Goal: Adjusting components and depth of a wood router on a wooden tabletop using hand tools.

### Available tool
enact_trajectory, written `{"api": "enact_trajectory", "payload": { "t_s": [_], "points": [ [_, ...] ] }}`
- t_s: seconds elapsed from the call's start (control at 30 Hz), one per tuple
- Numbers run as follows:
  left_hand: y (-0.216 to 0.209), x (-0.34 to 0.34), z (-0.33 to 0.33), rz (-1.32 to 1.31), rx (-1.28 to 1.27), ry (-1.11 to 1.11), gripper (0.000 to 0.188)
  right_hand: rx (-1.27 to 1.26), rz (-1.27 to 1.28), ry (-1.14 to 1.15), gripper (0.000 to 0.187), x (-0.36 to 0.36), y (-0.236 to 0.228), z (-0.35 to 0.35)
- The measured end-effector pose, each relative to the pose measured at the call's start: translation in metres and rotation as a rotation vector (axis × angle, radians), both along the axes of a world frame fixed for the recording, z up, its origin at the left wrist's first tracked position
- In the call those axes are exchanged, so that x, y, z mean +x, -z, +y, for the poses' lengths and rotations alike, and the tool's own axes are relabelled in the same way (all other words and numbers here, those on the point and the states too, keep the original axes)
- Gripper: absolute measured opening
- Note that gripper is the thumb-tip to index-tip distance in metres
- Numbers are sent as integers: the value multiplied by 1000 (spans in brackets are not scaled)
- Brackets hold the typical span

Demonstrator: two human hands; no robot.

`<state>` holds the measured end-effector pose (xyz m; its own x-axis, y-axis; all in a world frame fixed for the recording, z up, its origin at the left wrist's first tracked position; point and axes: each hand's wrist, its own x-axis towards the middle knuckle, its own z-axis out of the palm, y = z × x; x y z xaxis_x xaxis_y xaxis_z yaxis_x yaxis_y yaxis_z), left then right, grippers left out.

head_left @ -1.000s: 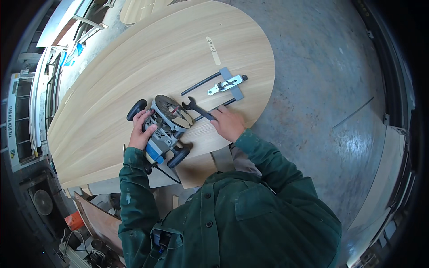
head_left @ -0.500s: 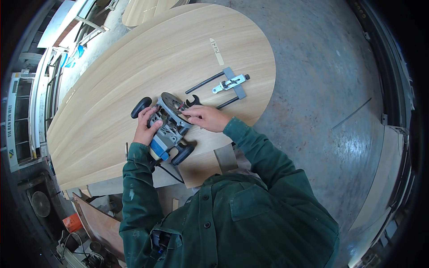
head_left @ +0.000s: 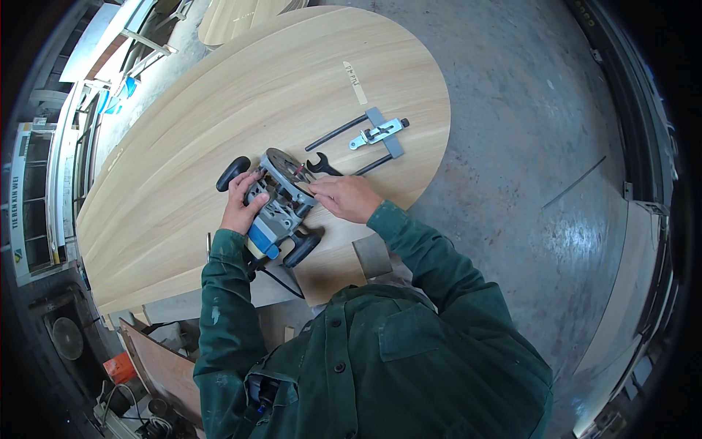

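Observation:
A blue and grey plunge router (head_left: 276, 225) lies tipped on its side on a large rounded wood-grain board (head_left: 190, 146), its round base (head_left: 281, 167) turned away from me. My left hand (head_left: 243, 205) is wrapped round the router's body near the base. At the base's right edge my right hand (head_left: 344, 196) is closed in a pinch; whatever its fingertips hold is too small to make out. A small reddish part shows in the base opening, just above those fingertips. Beside the base lies a black open-end spanner (head_left: 322, 165), partly behind my right hand.
A parallel edge guide (head_left: 379, 134) with two dark rods lies to the right of the router. A tape strip (head_left: 355, 82) sits farther up the board. A wooden block (head_left: 329, 276) and a grey piece (head_left: 373, 254) are by my body. Concrete floor (head_left: 526, 146) extends on the right.
My right hand has drawn back slightly to the right and down from the base opening, showing more of the spanner. My left hand stays on the router.

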<state>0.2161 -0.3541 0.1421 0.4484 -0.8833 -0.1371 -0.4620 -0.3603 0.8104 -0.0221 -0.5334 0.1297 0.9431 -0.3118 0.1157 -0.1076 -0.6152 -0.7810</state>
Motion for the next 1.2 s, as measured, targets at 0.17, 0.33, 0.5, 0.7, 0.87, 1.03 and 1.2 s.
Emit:
{"api": "enact_trajectory", "payload": {
  "t_s": [0.17,0.33,0.5,0.7,0.87,1.03,1.2],
  "points": [
    [-1,-1,-1,-7,14,4,53,12,-152,149,25,-5,10,22],
    [-2,-2,0,-1,2,-7,52,45,-109,195,26,-11,3,30],
    [-2,-2,-1,-6,-11,-7,51,18,-117,229,24,-18,4,34],
    [3,0,2,0,-30,-18,49,86,-57,201,18,-8,-17,19],
    [6,-2,3,-79,-37,-42,53,110,-48,172,17,22,-38,5],
    [4,-4,2,-103,-39,-55,54,36,30,131,20,32,-46,0],
    [3,-3,2,-104,-17,-47,53,69,74,78,20,38,-48,-7]
  ]
}}
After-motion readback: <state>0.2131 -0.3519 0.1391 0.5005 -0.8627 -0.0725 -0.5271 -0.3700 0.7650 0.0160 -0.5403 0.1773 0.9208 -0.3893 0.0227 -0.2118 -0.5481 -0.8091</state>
